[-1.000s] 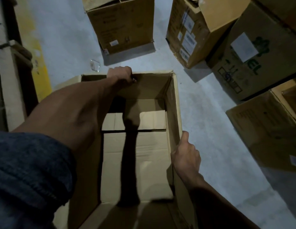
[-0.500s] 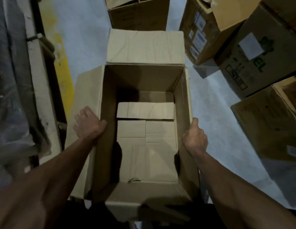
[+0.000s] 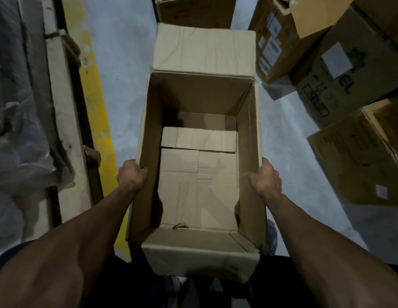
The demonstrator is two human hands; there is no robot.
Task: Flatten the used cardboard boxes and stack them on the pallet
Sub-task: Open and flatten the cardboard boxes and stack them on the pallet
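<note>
An open brown cardboard box (image 3: 198, 96) stands upright in front of me, its top open and its far flap (image 3: 204, 48) folded outward. Its bottom flaps lie closed inside. My left hand (image 3: 132, 176) grips the box's left wall at the rim, fingers curled over the edge. My right hand (image 3: 265, 180) grips the right wall at the rim in the same way. Both arms reach forward on either side of the box.
Several other cardboard boxes stand on the grey floor: one behind (image 3: 193, 10), a stack at the upper right (image 3: 327, 52) and one at the right (image 3: 360, 156). A yellow floor stripe (image 3: 98, 112) and a wooden pallet with wrapped goods (image 3: 26, 107) run along the left.
My left hand left the far wall, passed the left flap and now grips the left rim. The left flap is folded down, the far flap has opened outward, and the box sits higher and nearer.
</note>
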